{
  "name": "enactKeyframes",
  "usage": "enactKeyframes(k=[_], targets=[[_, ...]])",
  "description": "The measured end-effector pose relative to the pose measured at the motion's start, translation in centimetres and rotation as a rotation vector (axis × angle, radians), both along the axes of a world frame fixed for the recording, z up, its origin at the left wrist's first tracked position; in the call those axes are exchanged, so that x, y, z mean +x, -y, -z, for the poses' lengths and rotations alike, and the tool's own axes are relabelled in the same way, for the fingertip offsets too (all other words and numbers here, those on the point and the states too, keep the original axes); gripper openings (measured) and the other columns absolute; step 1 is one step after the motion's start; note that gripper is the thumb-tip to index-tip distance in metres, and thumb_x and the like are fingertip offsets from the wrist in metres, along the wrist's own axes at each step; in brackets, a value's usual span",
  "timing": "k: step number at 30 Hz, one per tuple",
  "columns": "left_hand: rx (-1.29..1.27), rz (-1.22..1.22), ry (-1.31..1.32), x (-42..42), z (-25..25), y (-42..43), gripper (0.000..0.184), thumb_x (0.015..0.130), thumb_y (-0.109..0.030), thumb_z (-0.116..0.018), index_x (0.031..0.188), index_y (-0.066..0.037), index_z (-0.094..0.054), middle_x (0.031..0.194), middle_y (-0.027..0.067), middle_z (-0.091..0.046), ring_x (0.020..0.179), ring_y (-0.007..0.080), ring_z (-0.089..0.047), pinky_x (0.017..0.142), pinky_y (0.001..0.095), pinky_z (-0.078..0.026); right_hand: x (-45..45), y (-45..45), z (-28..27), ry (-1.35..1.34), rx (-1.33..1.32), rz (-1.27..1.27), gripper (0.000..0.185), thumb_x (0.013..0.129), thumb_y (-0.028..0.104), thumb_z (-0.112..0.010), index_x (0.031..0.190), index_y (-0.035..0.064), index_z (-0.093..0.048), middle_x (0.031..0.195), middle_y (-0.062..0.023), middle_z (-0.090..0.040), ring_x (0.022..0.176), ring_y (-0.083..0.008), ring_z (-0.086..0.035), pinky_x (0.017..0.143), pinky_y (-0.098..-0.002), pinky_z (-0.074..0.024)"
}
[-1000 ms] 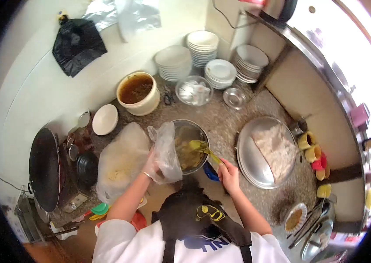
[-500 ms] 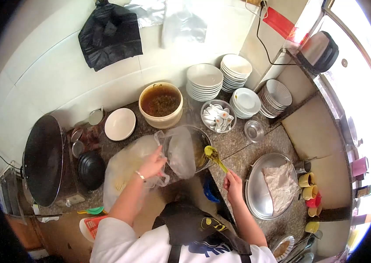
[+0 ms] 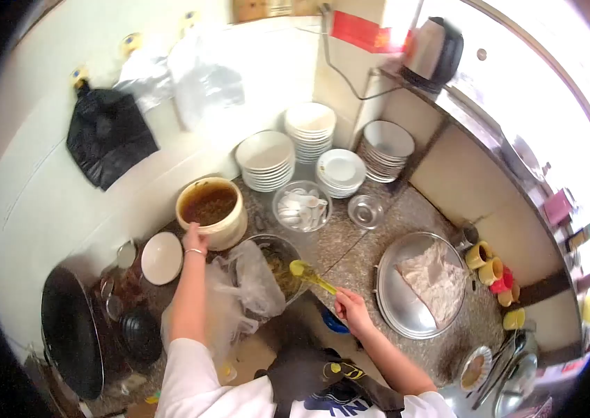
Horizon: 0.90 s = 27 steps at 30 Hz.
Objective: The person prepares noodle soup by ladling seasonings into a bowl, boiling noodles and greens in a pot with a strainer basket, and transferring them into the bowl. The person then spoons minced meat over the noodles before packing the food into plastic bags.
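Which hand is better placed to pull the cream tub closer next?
Probably the left hand: it is at the near side of the cream tub. The right hand is farther off and holds the spoon.

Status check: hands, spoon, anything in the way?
Left hand at near rim of tub, contact unclear. Right hand gripping spoon, its head at edge of metal bowl. Clear bag hiding part of metal bowl.
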State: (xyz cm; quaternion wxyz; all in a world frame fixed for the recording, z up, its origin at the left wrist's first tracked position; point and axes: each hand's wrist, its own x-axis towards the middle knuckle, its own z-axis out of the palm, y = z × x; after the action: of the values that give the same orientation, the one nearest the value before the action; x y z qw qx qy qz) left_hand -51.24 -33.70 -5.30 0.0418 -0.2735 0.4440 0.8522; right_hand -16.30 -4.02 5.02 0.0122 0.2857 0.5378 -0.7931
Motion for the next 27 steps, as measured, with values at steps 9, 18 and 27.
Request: enactKeyframes(k=[9, 18, 27], targets=[[-0.22, 0.211, -0.347, 7.9, -17.0, -4.6, 0.014, 0.072, -0.009, -0.058, 0.082, -0.005, -0.049, 0.071, 0.0004, -0.05, 0.058, 0.0086, -0.047, 0.047, 0.0221, -0.037, 3.3, -3.3, -7.9, -0.188, -0.043, 0.137, 0.031, 0.088, 0.017, -0.046, 0.112, -0.0015, -0.048, 0.055, 0.0011, -0.042, 0.045, -0.0069, -0.036, 0.041, -0.0193, -0.0275], [-0.041, 0.91, -0.495, 26.3, -23.2, -22.2, 0.011, 0.076, -0.007, -0.058, 0.081, -0.006, -0.049, 0.076, -0.0007, -0.054, 0.066, 0.0076, -0.054, 0.059, 0.0222, -0.048, 12.6, -13.3, -15.0, -0.195, 1.323, 0.057, 0.038, 0.082, 0.009, -0.048, 0.12, 0.0053, -0.046, 0.069, -0.0059, -0.056, 0.058, -0.0166, -0.055, 0.049, -0.0307, -0.0433], [-0.094, 1.315, -0.543, 47.4, -20.1, -37.6, 0.014, 0.076, -0.007, -0.06, 0.071, -0.007, -0.047, 0.065, -0.003, -0.05, 0.057, 0.0031, -0.047, 0.051, 0.0172, -0.039, 36.2, -20.1, -12.6, 0.463, 1.761, -0.323, 0.032, 0.079, 0.011, -0.045, 0.11, 0.0036, -0.047, 0.068, -0.012, -0.059, 0.061, -0.0291, -0.06, 0.049, -0.0396, -0.0462]])
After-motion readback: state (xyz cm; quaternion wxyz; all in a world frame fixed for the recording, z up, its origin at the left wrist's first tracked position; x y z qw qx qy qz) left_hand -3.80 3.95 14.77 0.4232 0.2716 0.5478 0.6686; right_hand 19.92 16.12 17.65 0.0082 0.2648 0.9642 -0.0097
